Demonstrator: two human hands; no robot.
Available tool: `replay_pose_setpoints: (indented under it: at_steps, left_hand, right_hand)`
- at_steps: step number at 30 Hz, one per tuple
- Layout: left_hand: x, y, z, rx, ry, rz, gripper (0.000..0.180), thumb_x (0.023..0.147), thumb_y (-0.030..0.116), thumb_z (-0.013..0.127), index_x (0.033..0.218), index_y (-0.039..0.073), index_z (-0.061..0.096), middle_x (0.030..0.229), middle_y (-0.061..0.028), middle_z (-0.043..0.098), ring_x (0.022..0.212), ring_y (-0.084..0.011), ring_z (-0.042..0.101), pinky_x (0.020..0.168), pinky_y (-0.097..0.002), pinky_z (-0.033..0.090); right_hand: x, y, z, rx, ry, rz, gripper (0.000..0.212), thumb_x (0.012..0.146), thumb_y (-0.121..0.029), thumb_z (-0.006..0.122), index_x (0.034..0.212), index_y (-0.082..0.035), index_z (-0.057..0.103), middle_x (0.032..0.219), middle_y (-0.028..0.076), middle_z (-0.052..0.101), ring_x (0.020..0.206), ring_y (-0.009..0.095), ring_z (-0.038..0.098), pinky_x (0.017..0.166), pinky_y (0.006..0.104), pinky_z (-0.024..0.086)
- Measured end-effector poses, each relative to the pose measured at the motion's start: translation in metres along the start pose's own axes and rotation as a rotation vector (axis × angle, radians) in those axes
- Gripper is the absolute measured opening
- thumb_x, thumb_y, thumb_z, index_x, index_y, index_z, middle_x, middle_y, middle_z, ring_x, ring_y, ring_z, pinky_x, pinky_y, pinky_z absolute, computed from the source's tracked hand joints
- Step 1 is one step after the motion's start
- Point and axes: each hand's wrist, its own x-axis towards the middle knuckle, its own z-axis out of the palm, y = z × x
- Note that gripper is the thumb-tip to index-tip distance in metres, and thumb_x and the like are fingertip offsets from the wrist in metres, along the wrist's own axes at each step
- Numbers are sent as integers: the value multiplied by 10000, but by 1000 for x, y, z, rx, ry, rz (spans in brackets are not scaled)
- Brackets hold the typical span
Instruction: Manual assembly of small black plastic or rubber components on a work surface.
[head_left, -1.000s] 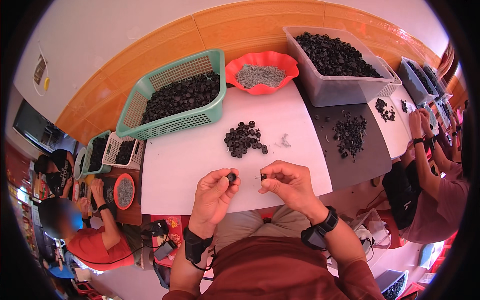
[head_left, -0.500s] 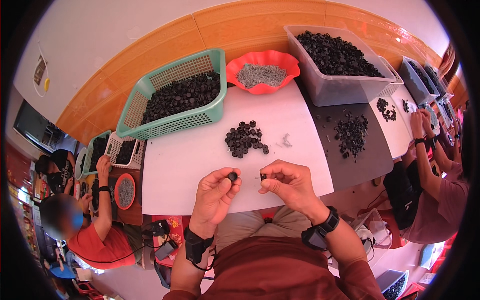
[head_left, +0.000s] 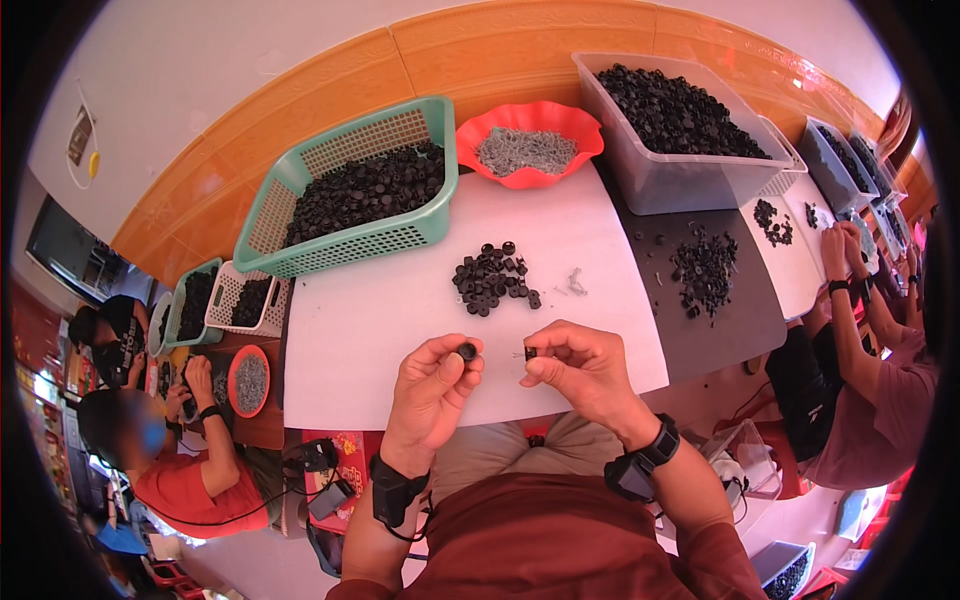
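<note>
Between the thumb and fingers of my left hand (head_left: pixel 432 385) is a round black plastic cap (head_left: pixel 467 351). My right hand (head_left: pixel 580 368) pinches a small black plastic piece (head_left: pixel 531 353), from which thin metal pins stick out toward the left hand. The two parts are level with each other and a short gap apart, above the near part of the white sheet (head_left: pixel 340 350). Beyond my hands lies a loose pile of black plastic parts (head_left: pixel 490 281), with a few small metal pins (head_left: pixel 573 283) to its right.
At the back stand a green basket (head_left: pixel 345 250) of black parts, a red scalloped bowl (head_left: pixel 530 178) of metal pins and a clear bin (head_left: pixel 680 180) of black parts. More black parts (head_left: pixel 703 270) lie on the dark mat. Co-workers sit at left (head_left: pixel 200 490) and right (head_left: pixel 860 400).
My hands keep their grips and have hardly moved. The left co-worker's raised hand has come down from the baskets toward their other hand.
</note>
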Motion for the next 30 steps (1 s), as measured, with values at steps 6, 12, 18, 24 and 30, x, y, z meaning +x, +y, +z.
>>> replay_pose_setpoints:
  at_steps: [6, 12, 18, 24, 30]
  left_hand:
    - [0, 0, -3, 42, -13, 5, 216, 956, 35, 653, 1169, 2, 668, 1166, -171, 680, 979, -209, 684, 847, -288, 598]
    - [-1, -1, -4, 17, -27, 14, 204, 965, 34, 638, 1164, 17, 680, 1181, -178, 677, 993, -230, 682, 860, -302, 597]
    - [0, 0, -2, 44, 5, 1, 208, 937, 58, 685, 1141, 26, 661, 1133, -164, 673, 976, -241, 671, 832, -295, 604]
    - [2, -2, -3, 23, -59, 0, 187, 958, 53, 657, 1145, 40, 656, 1147, -155, 692, 981, -223, 695, 843, -328, 596]
    - [2, -2, -4, 26, -55, -7, 179, 958, 50, 657, 1137, 40, 656, 1156, -143, 692, 1014, -225, 693, 858, -349, 589]
  right_hand:
    - [0, -1, 0, -18, -6, 1, 177, 926, 12, 684, 1098, 54, 672, 981, 63, 654, 868, 112, 661, 785, 283, 617]
    - [1, -2, 2, -7, -7, 4, 179, 923, 14, 687, 1097, 54, 672, 991, 65, 654, 866, 111, 657, 787, 285, 618]
    - [4, 1, 11, 16, -8, 16, 176, 921, 20, 686, 1094, 53, 673, 978, 62, 649, 850, 104, 647, 789, 284, 616]
    - [9, 0, 19, -65, -47, -11, 181, 912, -3, 706, 1090, 23, 691, 971, 49, 655, 852, 86, 645, 700, 217, 542]
    - [14, 0, 27, -171, -53, -102, 189, 915, -30, 712, 1102, -7, 704, 949, 46, 655, 786, 64, 601, 639, 211, 488]
